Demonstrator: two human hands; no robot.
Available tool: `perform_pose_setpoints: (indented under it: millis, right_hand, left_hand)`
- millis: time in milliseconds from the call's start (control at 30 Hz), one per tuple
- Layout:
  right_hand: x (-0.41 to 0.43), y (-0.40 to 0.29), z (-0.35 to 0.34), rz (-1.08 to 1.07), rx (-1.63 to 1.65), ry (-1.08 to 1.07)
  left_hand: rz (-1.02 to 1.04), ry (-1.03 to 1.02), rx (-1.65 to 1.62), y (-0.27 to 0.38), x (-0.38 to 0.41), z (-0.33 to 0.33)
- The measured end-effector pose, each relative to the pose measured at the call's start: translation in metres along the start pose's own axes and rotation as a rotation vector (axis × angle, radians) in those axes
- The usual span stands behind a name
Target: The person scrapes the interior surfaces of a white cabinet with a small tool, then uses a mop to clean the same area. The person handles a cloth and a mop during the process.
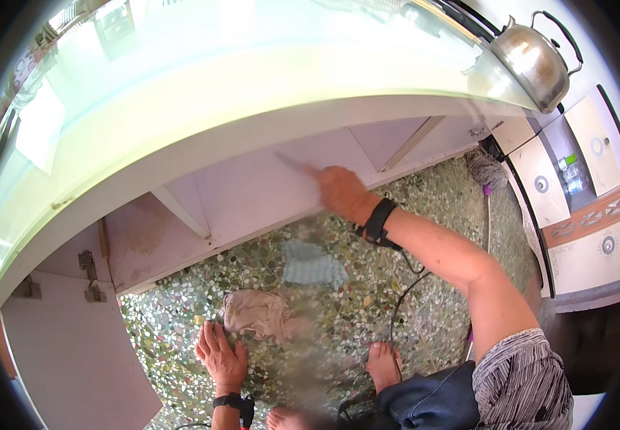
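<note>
My right hand (pixel 342 192) reaches into the low open cabinet under the counter. It grips a thin, pointed tool (pixel 288 160) whose blade or tip is blurred; its exact kind is unclear. Behind the tool lies the pale cabinet interior (pixel 245 188). Flat on the speckled terrazzo floor (pixel 423 204) rests my left hand (pixel 221 352), holding nothing, its fingers slightly apart. Just beyond its fingertips sits a small yellowish piece (pixel 199 319). A crumpled beige cloth (pixel 256 314) lies beside that hand, and a blue-and-white checked cloth (pixel 312 263) is farther forward.
An open cabinet door (pixel 73 349) with metal hinges stands at left. Overhead juts the glossy counter edge (pixel 235 113); a metal kettle (pixel 536 59) is at the upper right. A grey mop head (pixel 486 167) leans in the corner. A black cable (pixel 396 309) runs by my foot.
</note>
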State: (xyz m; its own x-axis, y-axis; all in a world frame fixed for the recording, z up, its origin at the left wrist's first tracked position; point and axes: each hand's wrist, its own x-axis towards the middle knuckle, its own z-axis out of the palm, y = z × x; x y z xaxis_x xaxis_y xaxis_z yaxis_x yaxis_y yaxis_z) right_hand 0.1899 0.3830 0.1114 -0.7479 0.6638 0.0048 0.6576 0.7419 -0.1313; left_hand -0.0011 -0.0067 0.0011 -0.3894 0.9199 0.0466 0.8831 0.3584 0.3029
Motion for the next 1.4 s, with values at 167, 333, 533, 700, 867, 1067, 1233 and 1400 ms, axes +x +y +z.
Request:
perform_pose_setpoints:
  millis: [167,333,533,700,867,1067,1233,1400]
  right_hand:
    - [0.013,0.044,-0.02,0.224,-0.116,0.04]
    - [0.014,0.032,-0.016,0.105,-0.099,0.105]
    - [0.033,0.041,-0.005,0.197,-0.039,0.178]
    - [0.038,0.075,0.002,0.337,-0.2,0.186]
    - [0.068,0.055,0.014,0.226,-0.143,0.175]
    - [0.068,0.11,0.013,0.204,-0.147,0.386]
    - [0.077,0.038,0.011,-0.021,-0.317,0.259]
    - [0.064,0.115,0.014,0.102,0.01,0.244]
  left_hand:
    - [0.012,0.005,-0.018,0.001,0.002,0.0]
    - [0.004,-0.004,-0.017,0.002,0.004,0.0]
    - [0.001,-0.008,-0.007,0.0,0.002,-0.001]
    - [-0.002,-0.011,-0.022,0.006,0.003,0.0]
    - [-0.03,-0.033,-0.003,0.0,0.003,-0.003]
    - [-0.013,-0.029,-0.055,0.007,0.006,0.0]
    - [-0.021,-0.021,-0.018,-0.002,0.001,-0.003]
    - [0.0,-0.039,-0.044,0.01,0.008,-0.002]
